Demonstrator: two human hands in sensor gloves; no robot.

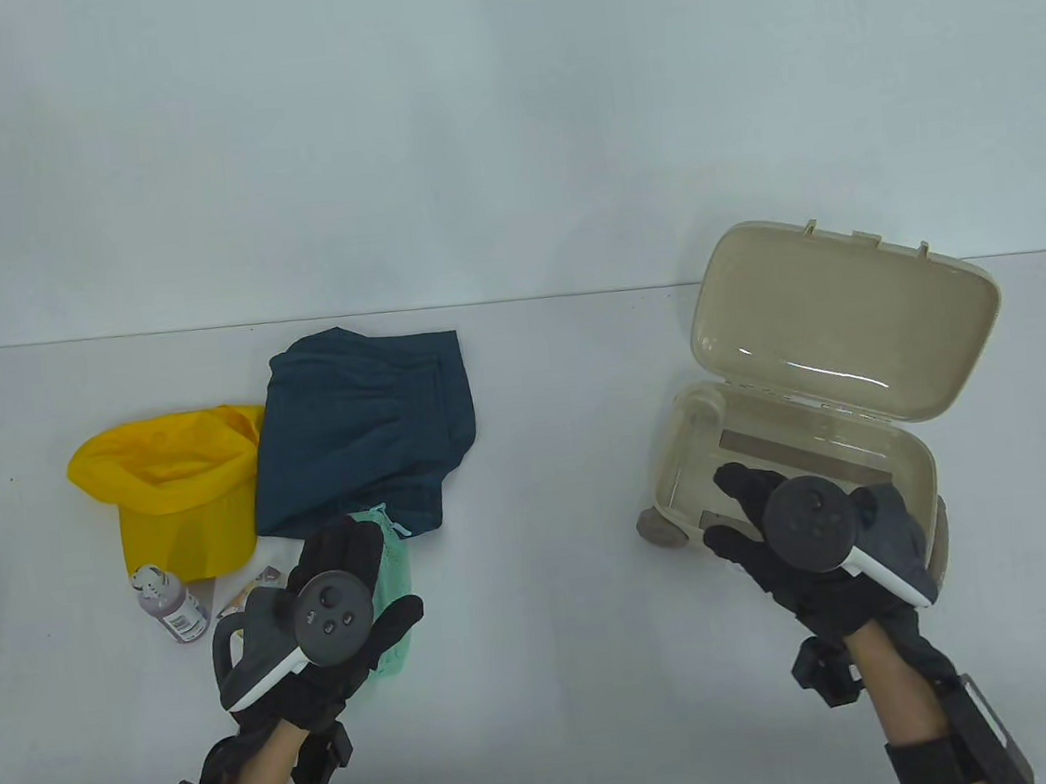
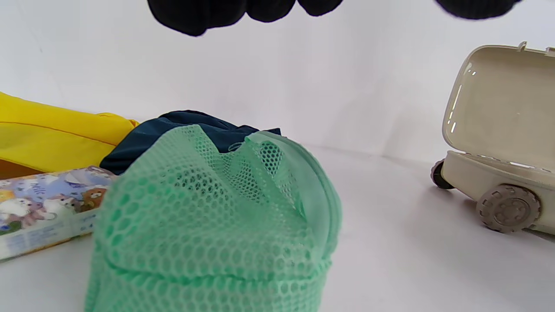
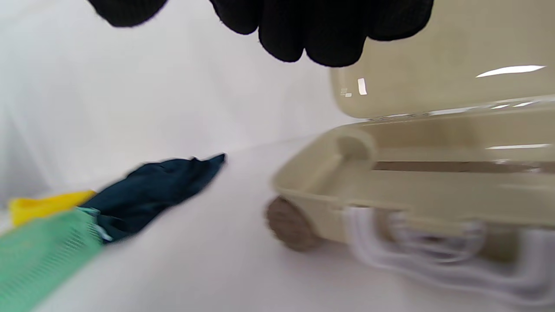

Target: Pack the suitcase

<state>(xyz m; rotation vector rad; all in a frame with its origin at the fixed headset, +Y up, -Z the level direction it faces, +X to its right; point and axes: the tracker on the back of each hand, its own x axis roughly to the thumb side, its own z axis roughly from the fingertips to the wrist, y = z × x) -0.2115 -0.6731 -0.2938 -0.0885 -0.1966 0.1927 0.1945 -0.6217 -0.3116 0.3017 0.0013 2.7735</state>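
A small beige hard-shell suitcase point(image 1: 893, 353) lies open under and just beyond the right hand point(image 1: 813, 530), lid tilted up and back, grey wheels at its left end. Beneath the left hand point(image 1: 340, 607) sits a green mesh bag point(image 2: 217, 225). Just beyond that hand lie folded dark blue shorts point(image 1: 362, 418), with a yellow cap point(image 1: 174, 489) to their left. A small purple bottle point(image 1: 170, 602) and a printed packet point(image 2: 39, 208) lie left of the hand.

Bare table point(image 1: 546, 520) between clothes pile point(image 1: 363, 423) and open suitcase point(image 1: 903, 455), lid point(image 1: 842, 321) upright behind
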